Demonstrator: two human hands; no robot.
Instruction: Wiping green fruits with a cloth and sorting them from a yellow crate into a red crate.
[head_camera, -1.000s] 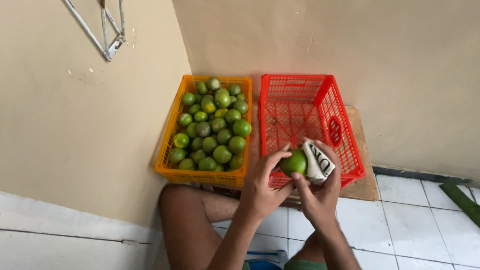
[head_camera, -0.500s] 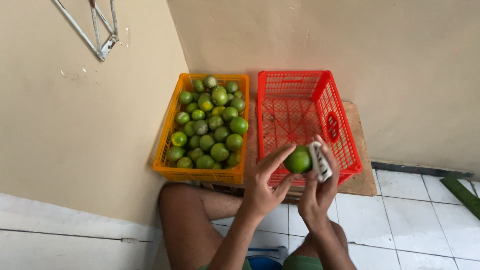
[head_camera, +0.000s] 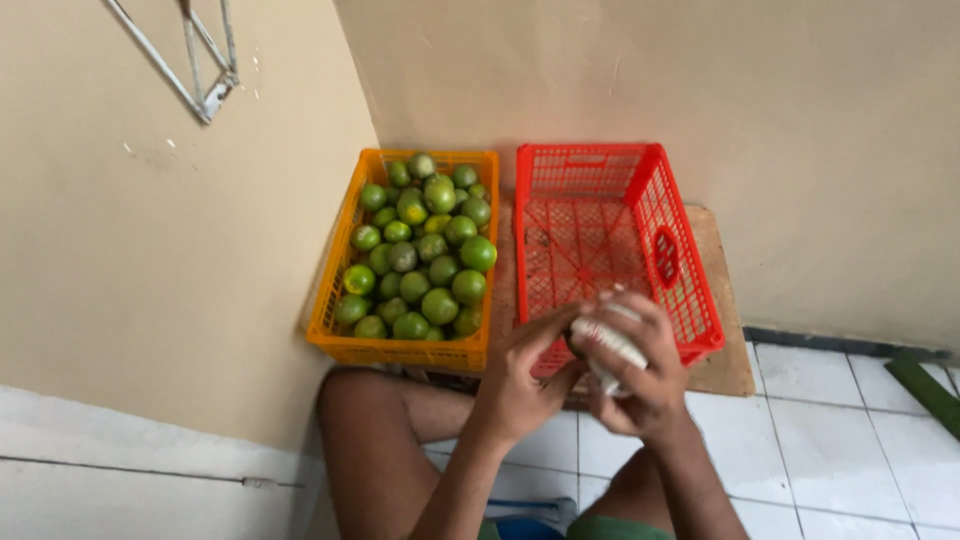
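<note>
Two plastic crates are set side by side on a wooden board (head_camera: 722, 372) against a beige wall; the orange crate (head_camera: 345, 345), on the left, is heaped with green citrus fruits (head_camera: 425, 250), a few of them tinged yellow, while the red crate (head_camera: 600, 215), on the right, shows only its latticed floor and walls. A white metal bracket (head_camera: 205, 95) is fixed high on the left wall; white floor tiles (head_camera: 850, 440) are seen at the lower right.

The hands are brought together over the near rim of the red crate; a white cloth (head_camera: 605, 345) with dark markings is pressed around a fruit by the right hand (head_camera: 640, 385), whose fingers are curled over it; the left hand (head_camera: 515, 385) is laid against the same bundle from the other side, fingers extended. The fruit itself is almost wholly covered, so that only a dark sliver, probably its skin, can be made out beneath the cloth.
</note>
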